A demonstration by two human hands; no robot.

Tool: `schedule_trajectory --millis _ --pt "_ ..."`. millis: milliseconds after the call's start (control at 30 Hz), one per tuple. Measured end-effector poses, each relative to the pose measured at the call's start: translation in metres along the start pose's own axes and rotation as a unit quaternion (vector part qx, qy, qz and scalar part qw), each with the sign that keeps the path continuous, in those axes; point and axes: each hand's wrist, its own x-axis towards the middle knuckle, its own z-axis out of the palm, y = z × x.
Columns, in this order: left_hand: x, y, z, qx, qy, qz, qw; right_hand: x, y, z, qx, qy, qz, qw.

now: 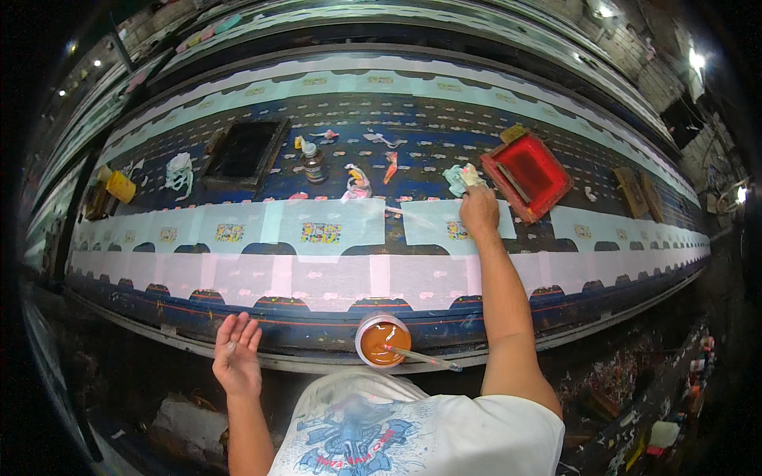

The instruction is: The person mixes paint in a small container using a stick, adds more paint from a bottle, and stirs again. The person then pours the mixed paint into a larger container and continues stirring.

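My right hand point(481, 208) reaches far across the long table, fingers closed on a crumpled pale green and yellow rag point(459, 179). It is just left of a red-stained printing screen frame point(530, 174) and above a pale blue cloth piece point(429, 225) with a small colourful print. Palm up, my left hand point(238, 354) hangs before the table's front edge with its fingers stretched out and nothing in it. Between my arms, near the edge, stands a tub of orange-brown paint point(383, 343) with a stick point(425, 358) leaning in it.
A dark screen frame point(244, 152), a brown bottle point(314, 165) and several crumpled rags lie on the table. Pink cloth pieces point(317, 279) run along the front edge. At the left sits a yellow cup point(121, 187), and wooden blocks point(635, 193) stand at the right.
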Motion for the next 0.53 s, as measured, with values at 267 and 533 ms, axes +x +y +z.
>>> schedule_trajectory --millis 267,533 --pt "-0.052 -0.001 -0.02 0.016 0.086 0.033 0.996 0.041 0.026 0.021 -0.141 0.046 0.024 0.989" --pt "-0.045 0.004 -0.001 0.023 0.095 0.044 0.994 0.098 0.031 0.016 0.531 0.087 0.178 0.824"
